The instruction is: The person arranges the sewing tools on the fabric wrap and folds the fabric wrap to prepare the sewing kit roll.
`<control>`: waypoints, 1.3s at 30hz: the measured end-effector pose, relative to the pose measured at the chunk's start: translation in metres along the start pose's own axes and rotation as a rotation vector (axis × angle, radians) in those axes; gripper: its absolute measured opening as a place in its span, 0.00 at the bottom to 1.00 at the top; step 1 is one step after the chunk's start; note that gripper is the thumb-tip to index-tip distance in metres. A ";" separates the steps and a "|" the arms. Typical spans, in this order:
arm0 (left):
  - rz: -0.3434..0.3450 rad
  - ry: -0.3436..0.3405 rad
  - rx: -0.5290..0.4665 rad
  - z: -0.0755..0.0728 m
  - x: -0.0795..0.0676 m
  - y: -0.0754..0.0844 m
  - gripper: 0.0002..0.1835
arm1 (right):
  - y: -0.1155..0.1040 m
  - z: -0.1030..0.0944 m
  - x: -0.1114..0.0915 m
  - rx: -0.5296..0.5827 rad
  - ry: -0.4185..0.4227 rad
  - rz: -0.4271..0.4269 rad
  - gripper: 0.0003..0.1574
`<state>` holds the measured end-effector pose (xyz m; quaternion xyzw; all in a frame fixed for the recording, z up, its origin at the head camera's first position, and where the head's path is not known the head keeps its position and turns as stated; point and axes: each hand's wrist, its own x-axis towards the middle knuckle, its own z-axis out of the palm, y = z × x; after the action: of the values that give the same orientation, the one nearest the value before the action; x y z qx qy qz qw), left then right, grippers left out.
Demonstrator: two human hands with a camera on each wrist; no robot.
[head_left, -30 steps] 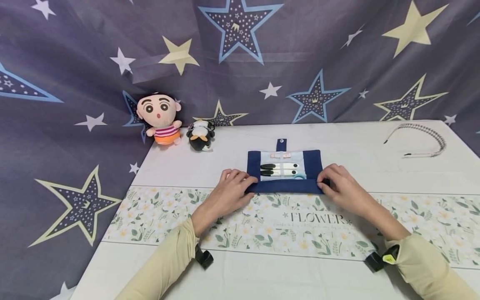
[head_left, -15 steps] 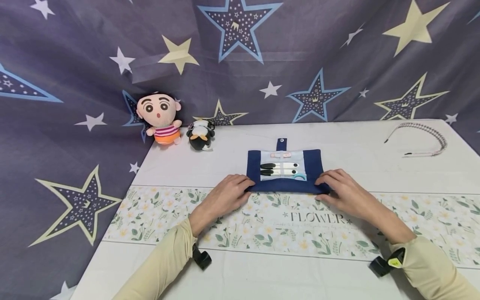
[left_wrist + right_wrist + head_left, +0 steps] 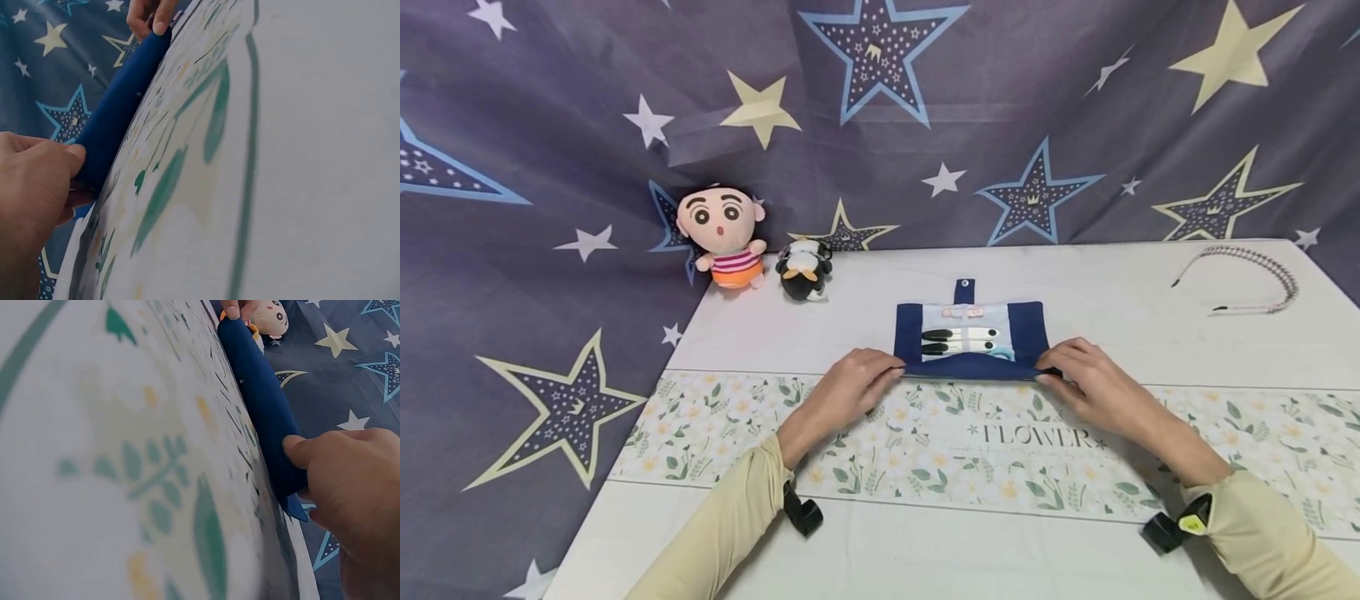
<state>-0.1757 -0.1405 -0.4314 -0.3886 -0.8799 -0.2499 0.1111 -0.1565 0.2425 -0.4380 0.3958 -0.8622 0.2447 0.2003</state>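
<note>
A dark blue cloth roll-up pouch (image 3: 1027, 329) lies spread on the table, its near edge folded up into a rounded band. My left hand (image 3: 855, 385) pinches the near left corner, and my right hand (image 3: 1093, 379) pinches the near right corner. In the left wrist view, the thumb of my left hand (image 3: 34, 187) lies on the blue roll; the right wrist view shows my right hand (image 3: 356, 481) gripping the other end likewise. Inside, a band holds two black-and-white slim tools (image 3: 958, 334), a light-blue ring handle (image 3: 1002, 353), partly hidden, and a small pinkish item (image 3: 962, 312).
A snap tab (image 3: 965, 291) points away from the pouch's far edge. A plush doll (image 3: 722, 237) and a penguin plush (image 3: 803, 271) sit at the back left. A headband (image 3: 1247, 279) lies at the back right. A floral strip (image 3: 925, 467) runs across the table.
The pouch's near edge has lifted and rolled slightly away from me. Half a second ago my right thumb and fingers were spread further apart at the corner; now they pinch it.
</note>
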 end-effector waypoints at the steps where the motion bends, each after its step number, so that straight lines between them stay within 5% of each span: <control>1: -0.014 0.013 -0.019 0.000 0.000 0.000 0.10 | -0.001 -0.001 0.000 0.007 0.000 0.023 0.14; 15: -0.331 0.053 -0.303 0.004 0.009 -0.002 0.13 | -0.011 -0.001 0.013 0.189 0.035 0.285 0.08; 20: -0.397 0.089 -0.378 0.009 0.017 -0.005 0.12 | -0.009 0.000 0.019 0.265 0.038 0.369 0.08; 29: -0.489 0.123 -0.397 0.014 0.030 -0.006 0.12 | -0.004 0.004 0.021 0.285 0.020 0.442 0.09; 39: -0.553 0.099 -0.290 0.015 0.044 -0.005 0.16 | 0.000 0.006 0.028 0.265 0.038 0.501 0.14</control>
<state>-0.2087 -0.1080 -0.4286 -0.1336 -0.9009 -0.4122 0.0249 -0.1740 0.2225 -0.4273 0.1886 -0.8897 0.4046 0.0962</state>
